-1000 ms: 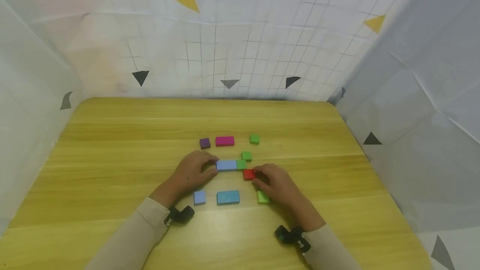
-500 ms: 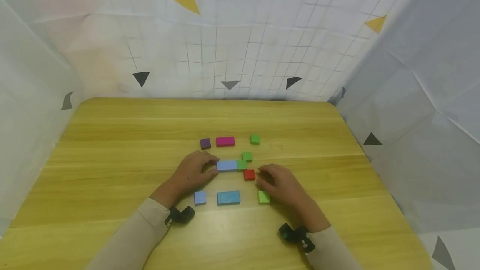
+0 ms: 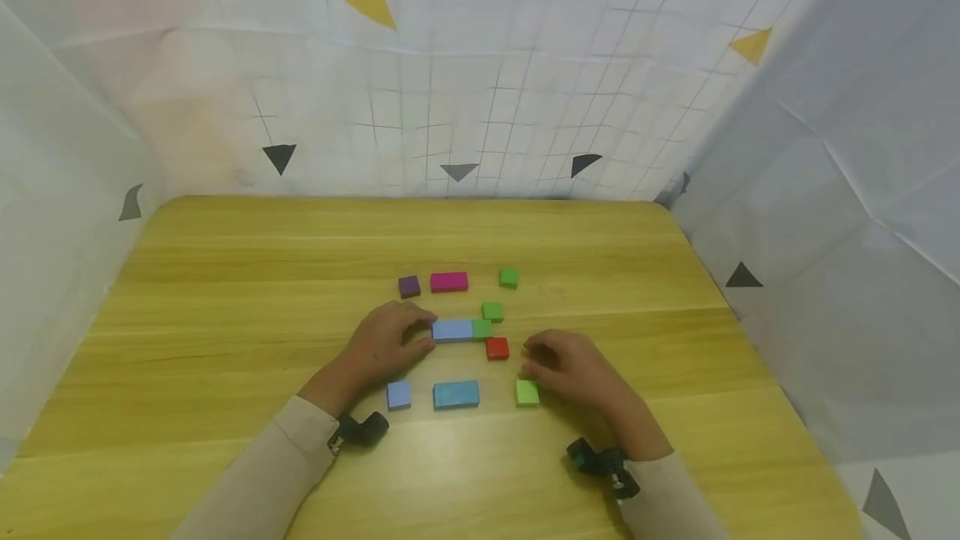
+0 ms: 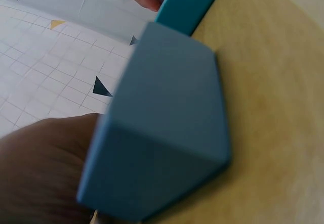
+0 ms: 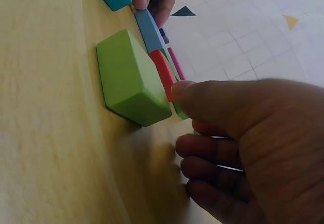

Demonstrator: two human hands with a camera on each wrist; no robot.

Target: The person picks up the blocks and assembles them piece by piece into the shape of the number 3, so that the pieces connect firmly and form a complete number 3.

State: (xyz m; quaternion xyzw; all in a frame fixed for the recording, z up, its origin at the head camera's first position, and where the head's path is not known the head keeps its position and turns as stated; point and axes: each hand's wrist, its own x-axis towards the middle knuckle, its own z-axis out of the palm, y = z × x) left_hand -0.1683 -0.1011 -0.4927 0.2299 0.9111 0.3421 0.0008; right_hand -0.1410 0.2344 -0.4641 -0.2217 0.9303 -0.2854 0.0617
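Observation:
My left hand [image 3: 387, 343] pinches the left end of a long light-blue block [image 3: 453, 331] between thumb and fingers. A green block [image 3: 482, 328] abuts that block's right end. Just behind it sits another green block [image 3: 492, 312], and a red block [image 3: 497, 348] lies at its front right. To the right of the red block, a small gap away, my right hand [image 3: 570, 365] hovers with loosely bent fingers and nothing in them. A lime-green block [image 3: 527, 393] is near its thumb; in the right wrist view this lime block [image 5: 129, 80] looms large beside the hand.
Farther back lie a purple block [image 3: 408, 287], a magenta block [image 3: 449, 282] and a green block [image 3: 508, 277]. Nearer the person are a small light-blue block [image 3: 399, 395] and a longer teal-blue block [image 3: 456, 395]. White sheets [image 3: 465, 82] enclose the wooden table [image 3: 247, 273].
My right hand has let go of the red block and drawn away to the right, uncovering more of the lime block. The left hand and the blocks have stayed in place.

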